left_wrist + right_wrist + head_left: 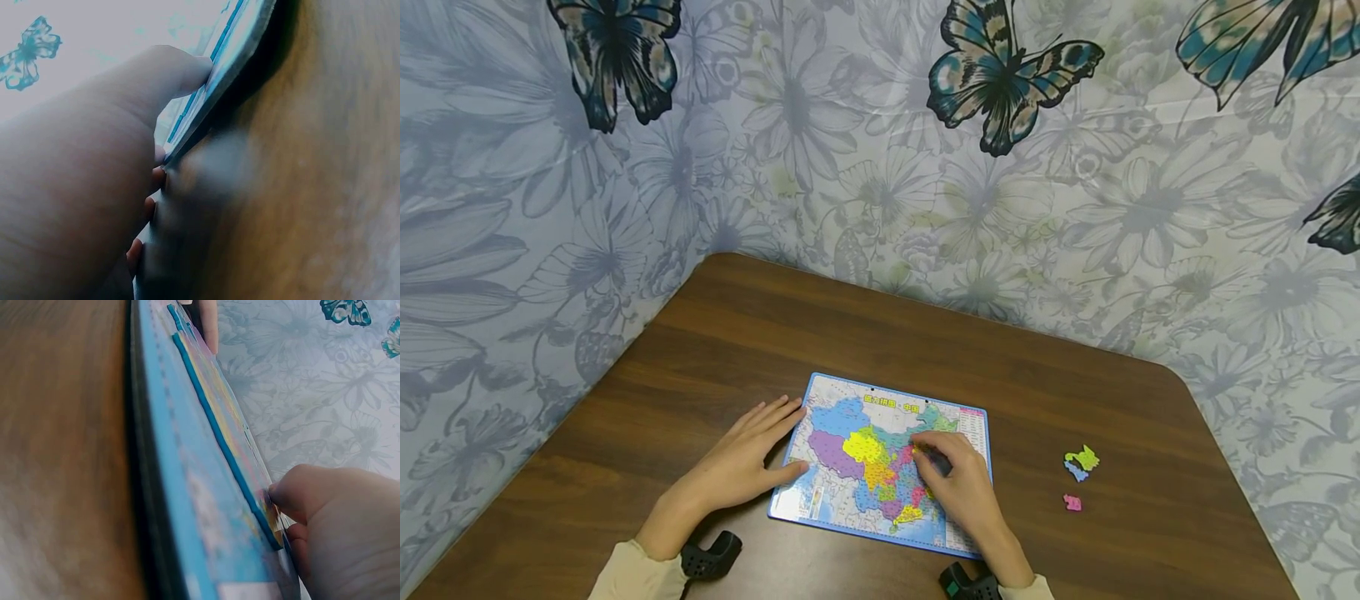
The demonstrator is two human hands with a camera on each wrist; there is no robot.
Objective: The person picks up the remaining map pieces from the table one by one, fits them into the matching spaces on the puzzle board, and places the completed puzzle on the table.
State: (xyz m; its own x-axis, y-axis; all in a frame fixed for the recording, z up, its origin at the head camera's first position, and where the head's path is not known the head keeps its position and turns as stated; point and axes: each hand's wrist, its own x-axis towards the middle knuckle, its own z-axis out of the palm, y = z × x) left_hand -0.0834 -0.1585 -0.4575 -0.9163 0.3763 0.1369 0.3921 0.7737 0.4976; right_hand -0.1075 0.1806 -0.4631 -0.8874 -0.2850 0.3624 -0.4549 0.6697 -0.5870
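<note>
A map jigsaw board (pixel 835 521) with a blue border lies on the table, most of its colored map filled with pieces. My left hand (pixel 737 462) rests at its left side, fingers spread by the upper left edge and thumb laid over the border. In the left wrist view, the thumb (pixel 187 72) presses on the board's face. Over the right half of the map, my right hand (pixel 958 483) has thumb and index finger bent together, pinching at a small reddish puzzle piece (pixel 915 448) mostly hidden by the fingertips. The right wrist view shows that thumb (pixel 290 490) against the map surface.
Right of the board lie loose pieces: a yellow-green piece (pixel 1086 457), a blue piece (pixel 1077 472) touching it and a pink piece (pixel 1072 502) nearer me. The brown wooden table (pixel 737 317) ends at a wall (pixel 865 192) with flower and butterfly print.
</note>
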